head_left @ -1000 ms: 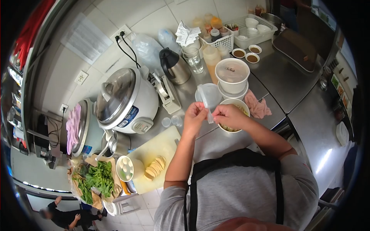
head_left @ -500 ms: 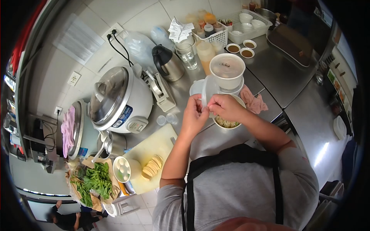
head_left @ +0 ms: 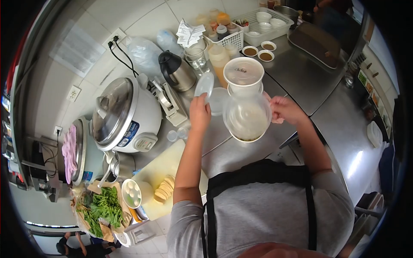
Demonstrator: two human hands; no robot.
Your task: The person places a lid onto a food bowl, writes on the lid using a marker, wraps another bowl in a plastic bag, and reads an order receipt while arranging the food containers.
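My left hand (head_left: 200, 114) is closed on the edge of a translucent plastic lid (head_left: 204, 85), which it holds up at a tilt. My right hand (head_left: 286, 110) pinches the rim of another clear lid (head_left: 246, 114). That lid is over a white bowl (head_left: 251, 139), covering most of its opening; whether it touches the rim I cannot tell. Food inside shows only faintly. Just behind stands a lidded white tub (head_left: 244, 74) with handwriting on its top, resting on another container. More translucent lids (head_left: 219, 101) lie on the counter between my hands.
To the left are a large rice cooker (head_left: 124, 116), a steel jug (head_left: 177, 71) and a cutting board (head_left: 172, 152) with pale slices (head_left: 164, 189). Leafy greens (head_left: 105, 206) lie nearest. Sauce cups (head_left: 266, 56), a squeeze bottle (head_left: 219, 60) and a white basket (head_left: 269, 32) stand behind.
My hands, together at the lids before, have moved apart, each with a lid. The right hand's lid now covers the bowl. The view has shifted slightly.
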